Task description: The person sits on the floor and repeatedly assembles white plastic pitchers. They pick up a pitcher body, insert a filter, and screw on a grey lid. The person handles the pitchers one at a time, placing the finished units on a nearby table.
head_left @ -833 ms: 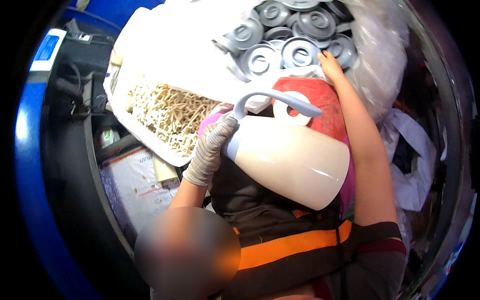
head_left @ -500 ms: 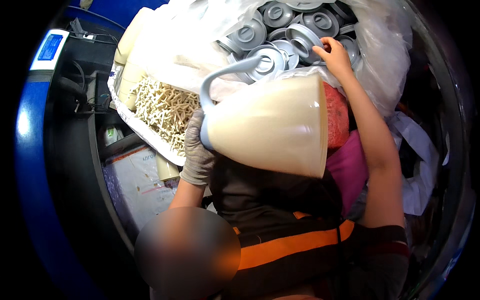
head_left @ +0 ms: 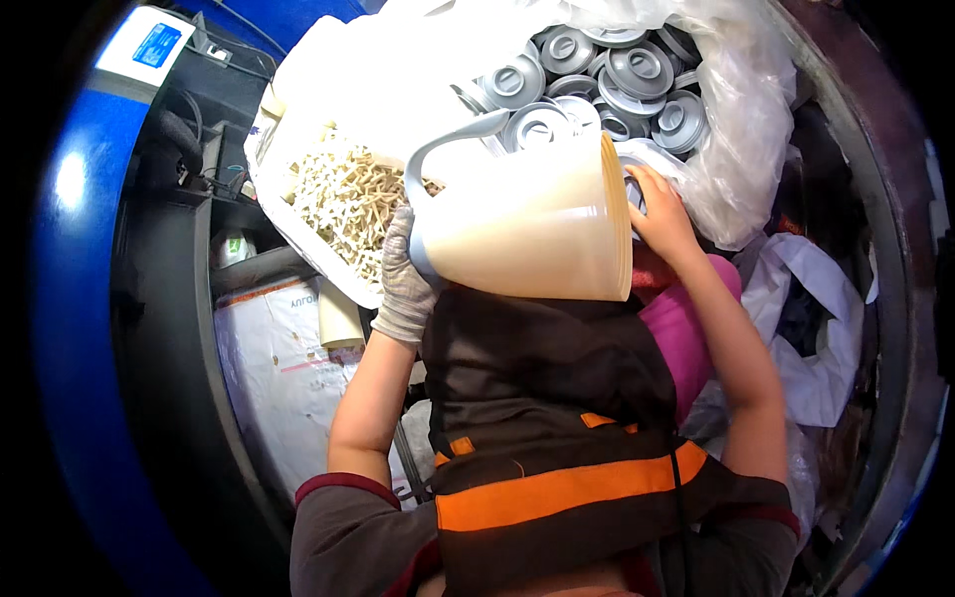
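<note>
A cream plastic pitcher (head_left: 527,234) with a blue-grey handle (head_left: 438,144) lies on its side in the air in front of me, its mouth to the right. My left hand (head_left: 406,289), in a pale knit glove, is closed around the base end. At the mouth, my bare right hand (head_left: 665,221) has its fingers curled on a grey lid (head_left: 635,194). The pitcher rim hides much of that lid; whether it sits inside the mouth cannot be seen.
Beyond the pitcher, a clear plastic bag (head_left: 741,149) holds several grey round lids (head_left: 637,70). Short cream plastic pieces (head_left: 348,194) fill a white sack at the left. A blue machine column (head_left: 75,249) stands far left, beside a dark frame (head_left: 164,328). White plastic wrapping (head_left: 821,328) lies right.
My right hand has come back from the bag of lids to the pitcher's mouth, bringing a grey lid. The left hand still holds the pitcher, and my view has shifted slightly.
</note>
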The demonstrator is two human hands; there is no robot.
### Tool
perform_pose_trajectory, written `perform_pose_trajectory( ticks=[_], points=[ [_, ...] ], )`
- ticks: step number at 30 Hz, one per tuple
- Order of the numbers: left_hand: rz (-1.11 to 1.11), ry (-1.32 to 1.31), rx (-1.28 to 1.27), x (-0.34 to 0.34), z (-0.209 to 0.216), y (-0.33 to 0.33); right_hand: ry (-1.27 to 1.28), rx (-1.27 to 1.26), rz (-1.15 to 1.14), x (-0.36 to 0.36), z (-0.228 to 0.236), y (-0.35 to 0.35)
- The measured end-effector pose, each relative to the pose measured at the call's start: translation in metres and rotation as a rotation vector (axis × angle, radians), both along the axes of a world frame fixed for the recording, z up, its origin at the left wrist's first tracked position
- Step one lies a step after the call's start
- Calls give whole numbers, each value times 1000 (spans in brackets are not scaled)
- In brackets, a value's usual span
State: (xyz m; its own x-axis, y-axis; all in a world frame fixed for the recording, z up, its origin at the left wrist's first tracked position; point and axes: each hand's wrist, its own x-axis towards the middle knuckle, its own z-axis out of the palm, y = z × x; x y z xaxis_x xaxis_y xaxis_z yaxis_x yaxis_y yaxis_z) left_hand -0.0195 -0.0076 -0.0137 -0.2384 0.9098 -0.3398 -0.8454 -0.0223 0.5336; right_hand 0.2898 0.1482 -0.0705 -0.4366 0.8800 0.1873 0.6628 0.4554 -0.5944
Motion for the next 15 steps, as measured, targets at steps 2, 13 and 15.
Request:
perform_pose_trajectory(
  ticks=[2,13,15],
  points=[
    [1,-31,48,-5,-4,-1,-195,8,-100,-11,5,-1],
    [34,70,51,0,-1,-10,1103,-483,-18,30,71,-39],
    [-40,34,112,16,9,-17,731,-136,158,22,105,-75]
  ],
)
